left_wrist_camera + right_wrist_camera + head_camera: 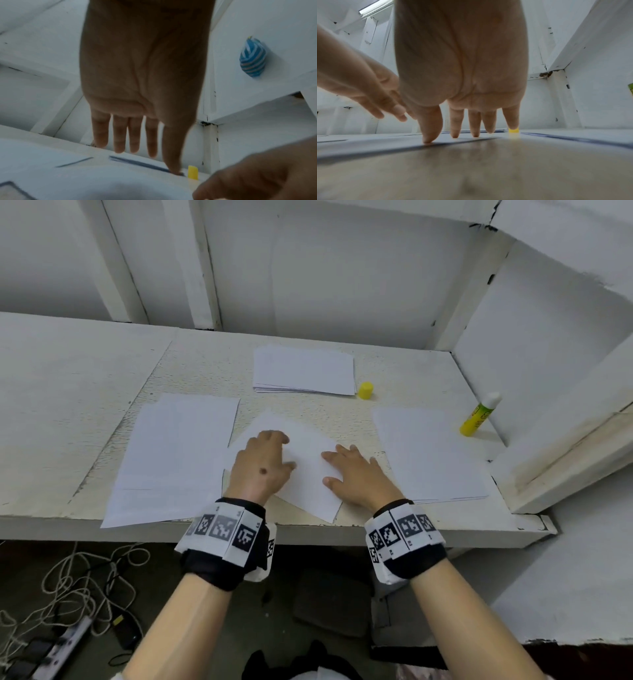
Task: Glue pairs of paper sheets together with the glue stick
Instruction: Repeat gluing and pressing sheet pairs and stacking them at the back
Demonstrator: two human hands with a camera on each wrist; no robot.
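Observation:
A skewed white paper sheet (308,474) lies at the middle of the table near its front edge. My left hand (265,460) rests on its left part with fingers straight, thumb tip touching the paper (102,175). My right hand (352,470) lies flat on its right part, fingertips (428,139) pressing the sheet (368,143). The uncapped glue stick (478,416), yellow-green with a white tip, leans at the far right. Its yellow cap (365,390) stands by the back paper stack (303,369). The cap (193,172) also shows in the wrist views (513,131).
A larger sheet pile (174,457) lies to the left and another pile (428,457) to the right. A white wall panel (565,440) borders the table on the right. Cables and a power strip (61,642) lie on the floor below the table edge (308,534).

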